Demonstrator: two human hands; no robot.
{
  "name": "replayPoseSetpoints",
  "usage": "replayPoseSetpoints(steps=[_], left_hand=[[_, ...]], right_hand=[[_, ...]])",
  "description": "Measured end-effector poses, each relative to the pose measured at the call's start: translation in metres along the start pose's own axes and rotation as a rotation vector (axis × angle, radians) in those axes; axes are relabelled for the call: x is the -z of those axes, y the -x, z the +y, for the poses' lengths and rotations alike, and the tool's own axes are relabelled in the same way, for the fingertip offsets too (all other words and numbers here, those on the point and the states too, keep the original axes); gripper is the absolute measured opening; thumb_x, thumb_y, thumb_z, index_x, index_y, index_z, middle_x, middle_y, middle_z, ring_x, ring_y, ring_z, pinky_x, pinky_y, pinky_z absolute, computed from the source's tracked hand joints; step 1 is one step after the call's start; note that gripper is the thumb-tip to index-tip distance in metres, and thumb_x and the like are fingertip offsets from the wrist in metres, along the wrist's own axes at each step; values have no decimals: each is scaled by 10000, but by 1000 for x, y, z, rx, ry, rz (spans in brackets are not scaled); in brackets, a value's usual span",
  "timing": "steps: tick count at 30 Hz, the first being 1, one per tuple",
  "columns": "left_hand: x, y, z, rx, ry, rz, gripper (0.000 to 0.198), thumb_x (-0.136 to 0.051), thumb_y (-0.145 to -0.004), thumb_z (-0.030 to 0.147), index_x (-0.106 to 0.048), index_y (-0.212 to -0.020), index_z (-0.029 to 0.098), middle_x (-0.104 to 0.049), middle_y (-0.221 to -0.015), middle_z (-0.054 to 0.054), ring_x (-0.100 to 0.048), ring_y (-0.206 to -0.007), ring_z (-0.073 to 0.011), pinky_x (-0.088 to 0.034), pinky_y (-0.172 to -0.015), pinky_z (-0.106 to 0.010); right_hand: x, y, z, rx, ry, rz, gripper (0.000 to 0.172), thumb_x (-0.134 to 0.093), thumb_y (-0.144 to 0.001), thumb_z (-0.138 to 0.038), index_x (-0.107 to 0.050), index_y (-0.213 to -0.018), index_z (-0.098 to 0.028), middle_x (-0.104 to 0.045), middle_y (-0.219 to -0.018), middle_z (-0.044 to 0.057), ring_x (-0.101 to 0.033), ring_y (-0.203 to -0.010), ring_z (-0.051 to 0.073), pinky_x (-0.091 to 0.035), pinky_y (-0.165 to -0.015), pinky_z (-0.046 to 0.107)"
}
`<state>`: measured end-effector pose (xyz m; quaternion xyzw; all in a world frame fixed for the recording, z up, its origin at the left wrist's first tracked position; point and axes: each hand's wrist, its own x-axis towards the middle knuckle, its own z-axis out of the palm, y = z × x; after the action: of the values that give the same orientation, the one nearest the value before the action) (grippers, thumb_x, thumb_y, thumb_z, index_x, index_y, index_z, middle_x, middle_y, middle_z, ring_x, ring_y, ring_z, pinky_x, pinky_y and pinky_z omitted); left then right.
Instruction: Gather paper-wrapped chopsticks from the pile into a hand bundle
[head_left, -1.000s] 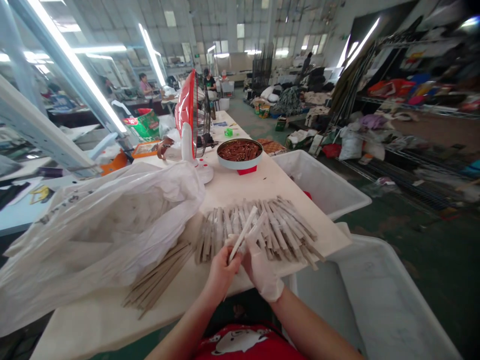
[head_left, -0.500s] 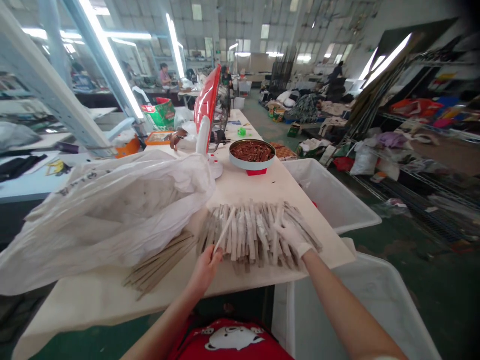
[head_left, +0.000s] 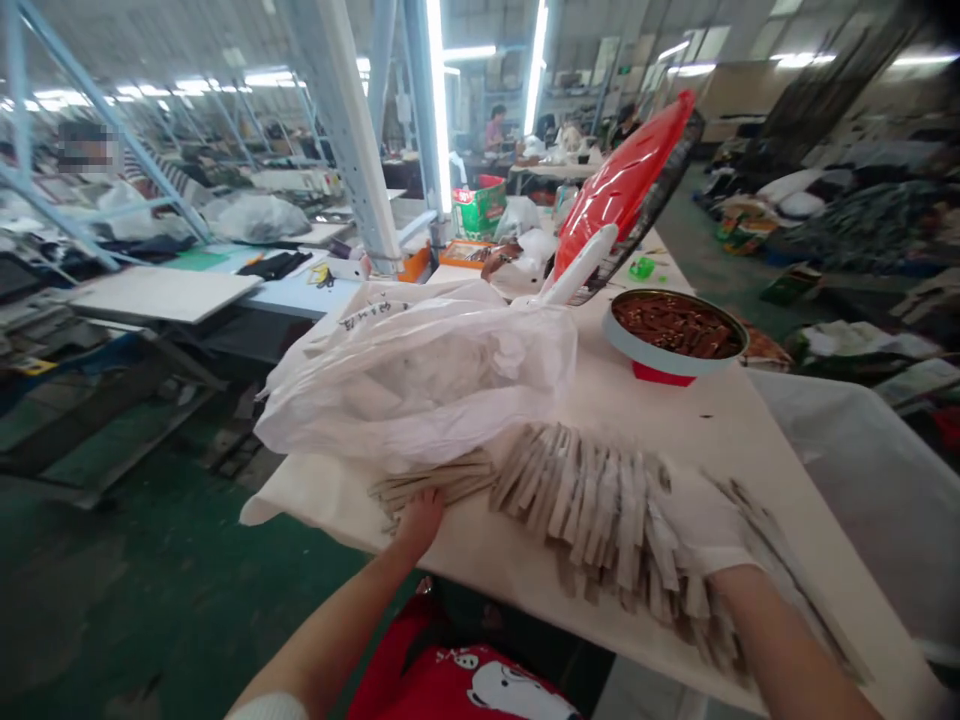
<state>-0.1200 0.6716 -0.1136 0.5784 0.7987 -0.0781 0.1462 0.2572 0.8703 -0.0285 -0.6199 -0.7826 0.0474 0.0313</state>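
My bare left hand (head_left: 421,518) is at the near edge of a loose pile of thin beige-grey strips (head_left: 457,474), its fingers curled and closed at the strip ends. My right hand (head_left: 703,515), in a white glove, lies over the right part of a long row of overlapping flat strips (head_left: 600,500), some of which have a shiny, clear-looking covering. Motion blur hides how its fingers are bent. A few darker strips (head_left: 787,570) lie to the right of the glove.
Behind the pile spreads a big white plastic bag (head_left: 397,400). A fan with a red cover (head_left: 622,180) and a round tin of brown pieces (head_left: 675,328) stand farther back on the table (head_left: 637,410). A white bin (head_left: 885,480) adjoins the right edge. People sit in the background.
The view has turned left. My left hand has moved from holding up one strip over the row to the loose pile. My right hand remains at the row's right part.
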Motion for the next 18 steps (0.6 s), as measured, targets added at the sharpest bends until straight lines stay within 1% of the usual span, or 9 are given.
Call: replayPoseSetpoints(steps=[2,4,5,7,9,11,13,15,18], left_hand=[[-6,-6,-7,-8,-9,12,339,-418,-867,118,-582,-1165,107,-595,-1138,-185,-579,-1033,-297,-458,-855,-439],[-7,-10,-13,-23,-7,19,323,-410,-857,89,-613,-1108,92,-613,-1106,-191,-565,-1058,-299,-438,-897,-453],[-7,-11,-17,-30,-2,19,314,-412,-852,81,-626,-1081,90,-619,-1099,-191,-561,-1069,-298,-431,-911,-453],[-3,-14,-27,-27,12,5,308,-407,-845,65,-638,-1047,85,-625,-1089,-194,-569,-1067,-297,-448,-888,-430],[2,-16,-38,4,31,-26,327,-388,-839,47,-628,-1060,72,-622,-1088,-207,-612,-1001,-291,-490,-792,-387],[8,-16,-51,38,52,-66,343,-375,-832,38,-612,-1079,58,-628,-1062,-219,-655,-894,-283,-505,-690,-356],[17,-10,-63,43,79,-99,335,-377,-836,51,-609,-1078,67,-647,-1013,-204,-671,-840,-277,-508,-674,-358],[28,0,-74,25,104,-110,332,-385,-845,75,-601,-1095,103,-658,-1011,-171,-664,-899,-271,-506,-741,-367],[47,21,-85,15,177,-111,356,-437,-827,107,-570,-1155,148,-647,-1096,-130,-626,-1015,-243,-479,-851,-347]], right_hand=[[13,-15,-55,121,-28,56,444,-355,-904,-418,-581,-1184,-159,-670,-1048,173,-623,-948,273,-440,-812,373],[24,-29,-116,227,-88,106,457,-358,-911,-413,-576,-1204,-138,-670,-1060,177,-618,-972,271,-438,-830,363],[28,-37,-146,268,-134,94,461,-367,-911,-419,-584,-1200,-132,-675,-1054,174,-618,-974,270,-439,-835,359],[33,-57,-202,347,-226,12,432,-391,-906,-403,-591,-1198,-154,-687,-1051,139,-625,-961,248,-441,-834,336],[35,-82,-251,380,-259,-80,401,-394,-905,-387,-584,-1204,-199,-678,-1103,97,-623,-984,217,-440,-836,300],[34,-112,-291,351,-237,-179,394,-379,-903,-396,-582,-1199,-231,-664,-1144,82,-621,-1013,218,-440,-834,301],[29,-139,-325,303,-195,-274,406,-388,-888,-422,-606,-1162,-217,-666,-1138,108,-623,-1024,251,-443,-834,336],[20,-161,-353,281,-160,-334,439,-411,-867,-444,-633,-1117,-158,-661,-1133,165,-617,-1042,289,-441,-854,379],[5,-180,-384,265,-115,-387,506,-438,-844,-441,-621,-1119,-57,-622,-1149,261,-597,-1070,331,-430,-878,443]])
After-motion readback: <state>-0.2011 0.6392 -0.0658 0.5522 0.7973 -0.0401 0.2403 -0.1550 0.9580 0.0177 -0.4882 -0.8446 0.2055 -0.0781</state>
